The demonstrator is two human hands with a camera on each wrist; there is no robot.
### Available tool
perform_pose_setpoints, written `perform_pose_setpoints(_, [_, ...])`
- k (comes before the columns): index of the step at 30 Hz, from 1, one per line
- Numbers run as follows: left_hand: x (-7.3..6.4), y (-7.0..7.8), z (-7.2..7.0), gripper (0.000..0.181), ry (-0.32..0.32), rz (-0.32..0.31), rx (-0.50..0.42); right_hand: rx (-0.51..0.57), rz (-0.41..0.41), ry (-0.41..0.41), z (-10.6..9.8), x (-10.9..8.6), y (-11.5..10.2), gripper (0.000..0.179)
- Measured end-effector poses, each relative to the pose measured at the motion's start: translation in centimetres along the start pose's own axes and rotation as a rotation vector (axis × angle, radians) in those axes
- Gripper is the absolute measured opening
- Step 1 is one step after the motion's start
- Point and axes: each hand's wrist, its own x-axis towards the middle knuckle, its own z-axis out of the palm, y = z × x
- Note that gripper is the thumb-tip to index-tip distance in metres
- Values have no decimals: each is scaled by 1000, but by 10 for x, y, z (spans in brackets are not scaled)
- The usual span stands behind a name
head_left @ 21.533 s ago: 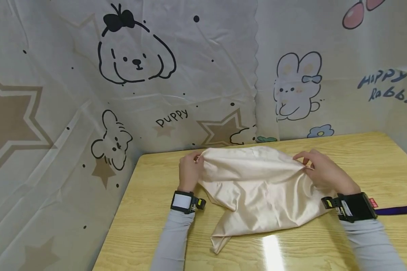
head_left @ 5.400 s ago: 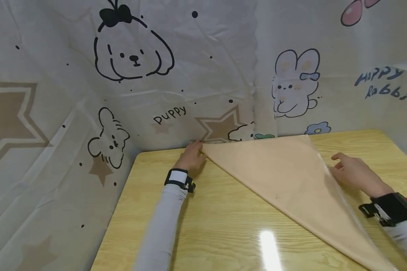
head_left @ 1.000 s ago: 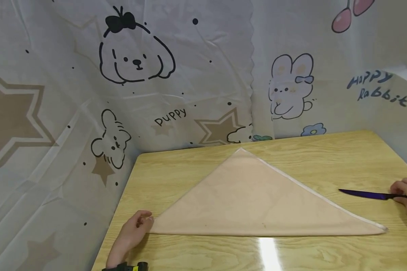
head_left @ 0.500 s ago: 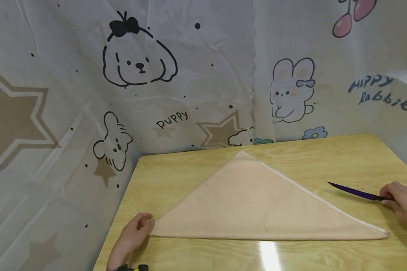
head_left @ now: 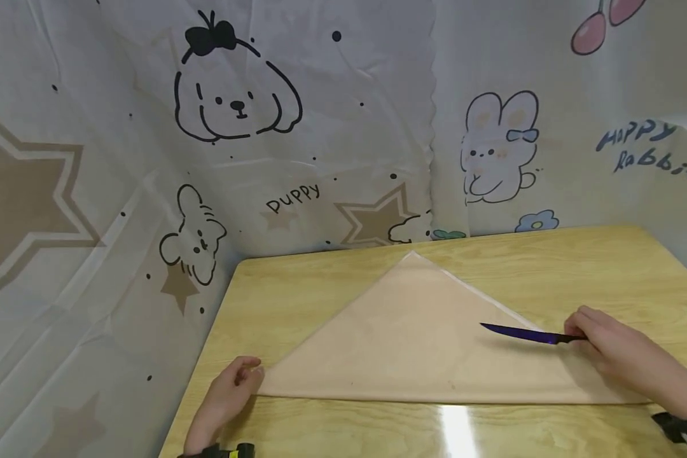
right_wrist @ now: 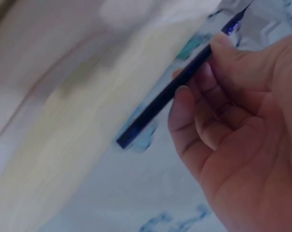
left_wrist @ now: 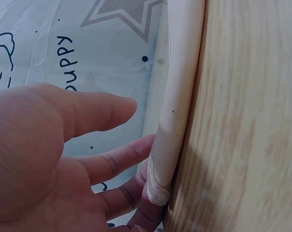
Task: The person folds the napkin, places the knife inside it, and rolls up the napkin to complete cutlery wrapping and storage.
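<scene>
A beige cloth, folded into a triangle, lies flat with its long fold toward the person and its peak at the back. My left hand is at its left corner; in the left wrist view, the fingers touch that corner while the thumb stays apart from it. A knife with a dark purple blade is in my right hand, its tip pointing left. It is held over the right part of the cloth. Thumb and fingers pinch its dark handle in the right wrist view.
The pale wooden table extends around the cloth, with a bright reflection near the front. A printed curtain with cartoon animals hangs along the back and left edges.
The cloth, crumpled at first, now lies as a triangle with its long edge in front. The right hand has taken the knife and carried it left over the cloth. The left hand has barely moved lately.
</scene>
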Motion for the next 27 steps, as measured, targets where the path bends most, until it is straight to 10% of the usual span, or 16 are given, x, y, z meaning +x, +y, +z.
perform_pose_setpoints(13, [3, 3, 6, 38, 70, 39, 90, 225, -166, -76, 24, 44, -94, 18])
perform_pose_setpoints(27, [2, 3, 8, 36, 94, 50, 98, 285, -257, -169, 57, 60, -144, 10])
